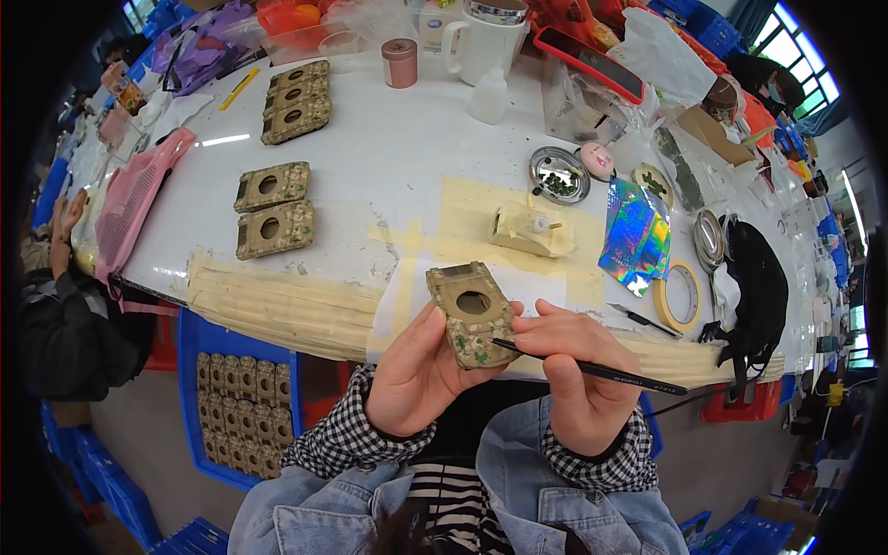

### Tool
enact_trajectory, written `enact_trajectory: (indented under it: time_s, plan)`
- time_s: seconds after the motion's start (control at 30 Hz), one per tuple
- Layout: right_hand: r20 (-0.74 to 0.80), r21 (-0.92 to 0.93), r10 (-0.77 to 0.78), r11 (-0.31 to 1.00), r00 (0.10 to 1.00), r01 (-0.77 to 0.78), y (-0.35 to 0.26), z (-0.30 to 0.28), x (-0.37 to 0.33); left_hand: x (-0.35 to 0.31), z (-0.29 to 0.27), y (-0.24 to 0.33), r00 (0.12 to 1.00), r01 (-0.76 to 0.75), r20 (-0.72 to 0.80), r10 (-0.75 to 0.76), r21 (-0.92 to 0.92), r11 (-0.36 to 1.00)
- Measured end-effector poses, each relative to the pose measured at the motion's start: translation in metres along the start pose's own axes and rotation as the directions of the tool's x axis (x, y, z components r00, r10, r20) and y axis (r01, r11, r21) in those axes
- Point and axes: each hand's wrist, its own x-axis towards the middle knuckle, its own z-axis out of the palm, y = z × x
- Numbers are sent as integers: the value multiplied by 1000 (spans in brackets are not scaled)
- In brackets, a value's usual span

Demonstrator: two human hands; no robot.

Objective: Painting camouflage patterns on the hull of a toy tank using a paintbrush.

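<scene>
Your left hand [407,375] grasps the camouflage hull [474,327] by its sides, up at the table's [388,139] near edge — hold it steady there. Your right hand [585,361] pinches the black tweezers [629,376], tip at the hull's lower right — best to brace your fingertips and press lightly, lest it skid.

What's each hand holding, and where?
Left hand: camouflage piece, by its left side near the lower end. Right hand: black tweezers, around mid-length, between thumb and fingers.
</scene>
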Motion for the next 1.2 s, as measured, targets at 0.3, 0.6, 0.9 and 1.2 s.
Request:
enact_trajectory:
  time_s: [0.3, 0.6, 0.9, 1.2]
  plan:
    - [6, -20, -6, 1000, 1000, 6, 0, 1, 1, 0, 0, 0, 1000, -3, -15, 3, 2, 1000]
    - [16, -24, -13, 1000, 1000, 14, -1, 1, 2, -1, -1, 1, 1000, -6, -8, 6, 0, 1000]
    - [21, -30, -25, 999, 999, 25, 0, 1, 3, -1, -1, 1, 1000, -6, -5, 7, 8, 1000]
    - [24, -33, -25, 999, 999, 26, 0, 1, 3, -1, -2, 1, 1000, 4, -8, -4, -4, 1000]
